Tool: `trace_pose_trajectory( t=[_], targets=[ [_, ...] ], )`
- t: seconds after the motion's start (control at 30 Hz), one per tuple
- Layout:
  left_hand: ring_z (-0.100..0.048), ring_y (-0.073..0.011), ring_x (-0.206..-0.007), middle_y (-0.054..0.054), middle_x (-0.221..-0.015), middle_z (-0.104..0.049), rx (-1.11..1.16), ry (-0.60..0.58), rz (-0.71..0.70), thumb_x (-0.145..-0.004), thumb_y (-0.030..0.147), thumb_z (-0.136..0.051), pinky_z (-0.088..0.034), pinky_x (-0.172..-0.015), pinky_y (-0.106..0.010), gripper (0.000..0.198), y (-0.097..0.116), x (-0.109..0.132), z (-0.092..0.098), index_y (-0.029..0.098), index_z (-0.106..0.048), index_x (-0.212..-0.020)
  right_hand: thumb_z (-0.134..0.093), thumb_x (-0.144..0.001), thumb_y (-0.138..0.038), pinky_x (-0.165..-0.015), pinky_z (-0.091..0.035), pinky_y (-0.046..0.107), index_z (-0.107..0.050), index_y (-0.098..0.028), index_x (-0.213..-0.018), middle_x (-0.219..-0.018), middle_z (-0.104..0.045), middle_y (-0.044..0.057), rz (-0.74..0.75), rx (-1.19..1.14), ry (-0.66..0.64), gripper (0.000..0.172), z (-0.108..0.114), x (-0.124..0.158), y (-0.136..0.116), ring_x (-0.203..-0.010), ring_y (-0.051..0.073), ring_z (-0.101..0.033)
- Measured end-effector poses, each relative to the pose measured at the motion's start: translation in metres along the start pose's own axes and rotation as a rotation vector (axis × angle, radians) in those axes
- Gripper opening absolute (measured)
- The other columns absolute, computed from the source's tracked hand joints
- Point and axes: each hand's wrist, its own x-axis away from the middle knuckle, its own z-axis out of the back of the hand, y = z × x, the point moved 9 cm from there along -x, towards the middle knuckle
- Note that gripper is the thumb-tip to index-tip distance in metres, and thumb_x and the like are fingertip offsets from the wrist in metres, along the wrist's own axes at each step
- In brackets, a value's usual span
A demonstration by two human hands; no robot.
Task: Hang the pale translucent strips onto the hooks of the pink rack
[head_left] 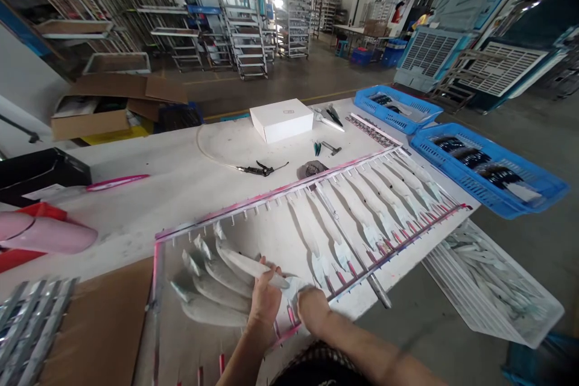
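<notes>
My left hand point(266, 297) is wrapped round a white fish-shaped lure body point(244, 262) near its tail end. My right hand point(313, 311) is closed at the tail of that same lure, by the near rail; its fingertips are partly hidden. Several similar loose lures point(212, 289) lie fanned out left of my hands. Beneath them is a rectangular metal frame point(217, 223) with small hooks along its far rail and red-sleeved pins along the near one. Toward the right, more white lures point(357, 199) span the frame between both rails, across a metal crossbar point(335, 211).
Beyond the frame are an air blow gun point(257, 169), a white box point(283, 120), and a small hammer point(332, 148). Blue baskets point(488, 163) sit at the right. Below them, a white crate point(497, 283) holds many lures. Brown cardboard point(99, 319) and a pink bottle point(49, 232) lie left.
</notes>
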Motion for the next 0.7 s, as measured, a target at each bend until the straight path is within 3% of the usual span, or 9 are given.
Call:
trace_pose_trajectory(
  t=[0.1,0.17,0.3,0.43,0.6,0.7],
  targets=[
    [-0.055,-0.0115,-0.064,0.007,-0.071,-0.054,-0.141,0.006,0.035,-0.059,0.022,-0.081,-0.050,-0.065,-0.026,0.059,-0.002,-0.020,-0.010,0.028,-0.053,-0.111,-0.057,-0.088,-0.017,-0.074,-0.051,0.032,-0.074,-0.011,-0.092,-0.089,-0.075,0.016,-0.018,-0.024,-0.007,0.019,-0.001,0.004,0.011,-0.088,0.028,-0.071],
    [-0.053,-0.0111,-0.059,0.007,-0.066,-0.053,-0.227,-0.004,0.049,-0.059,0.026,-0.081,-0.049,-0.063,-0.026,0.056,-0.004,-0.038,-0.015,0.024,-0.053,-0.108,-0.053,-0.092,-0.026,-0.074,-0.049,0.031,-0.073,-0.015,-0.087,-0.087,-0.074,0.013,-0.032,-0.126,0.099,0.024,0.001,0.007,0.023,-0.086,0.027,-0.070],
    [-0.047,-0.0098,-0.052,0.006,-0.060,-0.049,-0.350,-0.029,0.120,-0.058,0.028,-0.079,-0.040,-0.054,-0.023,0.048,-0.013,-0.069,-0.023,0.018,-0.054,-0.098,-0.029,-0.099,-0.038,-0.064,-0.044,0.028,-0.059,-0.019,-0.068,-0.065,-0.063,0.005,-0.113,-0.621,0.349,0.047,-0.003,0.009,0.060,-0.066,0.020,-0.062],
    [-0.043,-0.0094,-0.048,0.007,-0.058,-0.047,-0.388,-0.052,0.192,-0.057,0.024,-0.077,-0.036,-0.051,-0.024,0.046,-0.017,-0.080,-0.028,0.017,-0.053,-0.097,-0.033,-0.094,-0.060,-0.051,-0.036,0.026,-0.054,-0.021,-0.072,-0.056,-0.049,-0.001,-0.187,-1.078,0.314,0.050,-0.029,0.002,0.080,-0.051,0.016,-0.049],
    [-0.046,-0.0100,-0.050,0.007,-0.062,-0.048,-0.534,-0.147,0.242,-0.065,0.028,-0.071,-0.040,-0.056,-0.025,0.050,-0.024,-0.080,-0.033,0.018,-0.047,-0.108,-0.034,-0.093,-0.064,-0.052,-0.036,0.029,-0.056,-0.020,-0.071,-0.058,-0.052,0.001,-0.154,-1.067,0.322,0.053,-0.028,0.003,0.078,-0.054,0.018,-0.050],
    [-0.064,-0.0187,-0.073,-0.005,-0.082,-0.063,-0.981,-0.296,0.189,-0.083,0.044,-0.054,-0.051,-0.070,-0.032,0.045,-0.010,-0.083,-0.036,0.016,-0.047,-0.118,-0.033,-0.094,-0.062,-0.056,-0.038,0.030,-0.054,-0.020,-0.068,-0.058,-0.053,0.002,-0.135,-0.999,0.325,0.054,-0.026,0.003,0.076,-0.057,0.019,-0.052]
  ],
)
